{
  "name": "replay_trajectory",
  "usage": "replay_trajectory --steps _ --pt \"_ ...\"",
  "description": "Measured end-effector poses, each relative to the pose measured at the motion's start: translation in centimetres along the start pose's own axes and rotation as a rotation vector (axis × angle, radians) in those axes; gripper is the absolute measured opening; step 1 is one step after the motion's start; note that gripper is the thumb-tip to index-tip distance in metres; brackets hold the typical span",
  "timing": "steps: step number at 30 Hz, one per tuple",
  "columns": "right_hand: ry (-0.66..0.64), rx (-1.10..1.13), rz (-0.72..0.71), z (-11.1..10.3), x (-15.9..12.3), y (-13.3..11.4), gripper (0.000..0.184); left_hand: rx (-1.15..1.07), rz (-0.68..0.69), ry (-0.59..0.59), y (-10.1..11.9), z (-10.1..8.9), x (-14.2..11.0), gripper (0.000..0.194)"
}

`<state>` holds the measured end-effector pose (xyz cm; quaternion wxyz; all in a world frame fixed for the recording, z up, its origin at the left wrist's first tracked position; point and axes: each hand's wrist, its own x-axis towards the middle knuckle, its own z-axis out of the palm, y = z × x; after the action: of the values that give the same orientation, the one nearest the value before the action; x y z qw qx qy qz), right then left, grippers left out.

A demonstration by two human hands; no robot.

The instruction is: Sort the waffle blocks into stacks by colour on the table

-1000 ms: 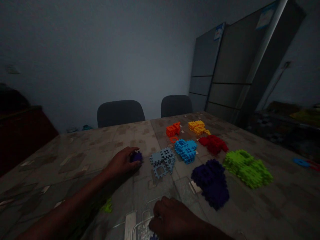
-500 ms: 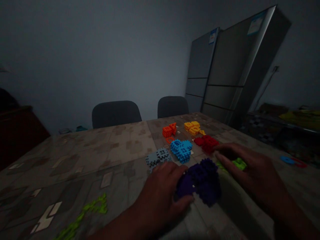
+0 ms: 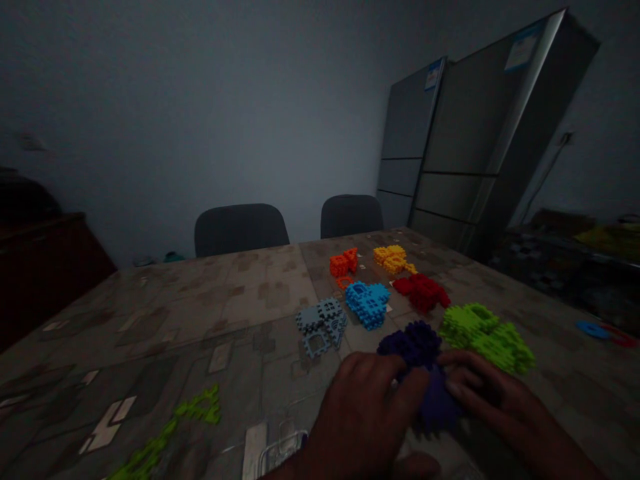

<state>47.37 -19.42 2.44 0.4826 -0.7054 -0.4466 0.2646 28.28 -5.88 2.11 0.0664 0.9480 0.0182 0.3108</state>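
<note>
A pile of dark purple toothed building pieces (image 3: 415, 343) lies near the table's front. My left hand (image 3: 367, 407) rests on the pile's near left side with fingers curled over it. My right hand (image 3: 483, 390) presses against the pile's near right side, fingers bent on the purple pieces. Both hands cover the front half of the pile. Just right of it sits a lime green pile (image 3: 483, 333).
Grey pieces (image 3: 323, 323), blue (image 3: 369, 301), red (image 3: 423, 291), orange (image 3: 344, 262) and yellow (image 3: 394, 257) piles lie farther back on the patterned table (image 3: 200, 313). Green flat pieces (image 3: 195, 408) lie front left. Two chairs (image 3: 241, 227) and tall cabinets (image 3: 480, 133) stand behind.
My left hand came from the table's middle left, where it touched a purple piece, over to the purple pile. My right hand moved in from the right onto that pile.
</note>
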Motion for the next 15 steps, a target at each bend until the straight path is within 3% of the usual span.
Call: replay_trajectory --steps 3,6,9,15 --pt "0.074 -0.066 0.003 -1.4 0.9 0.0 0.036 0.010 -0.073 0.012 -1.6 -2.6 -2.4 0.042" --pt "0.061 -0.167 -0.013 -1.7 1.4 0.6 0.037 0.101 -0.149 0.011 -3.4 -4.5 -6.1 0.042" --pt "0.039 -0.232 -0.021 -1.3 1.6 1.5 0.037 0.168 -0.285 -0.054 -5.0 -5.5 -10.1 0.044" --pt "0.018 -0.324 -0.046 -0.7 2.0 2.6 0.034 0.229 -0.444 -0.029 -6.4 -6.2 -16.0 0.043"
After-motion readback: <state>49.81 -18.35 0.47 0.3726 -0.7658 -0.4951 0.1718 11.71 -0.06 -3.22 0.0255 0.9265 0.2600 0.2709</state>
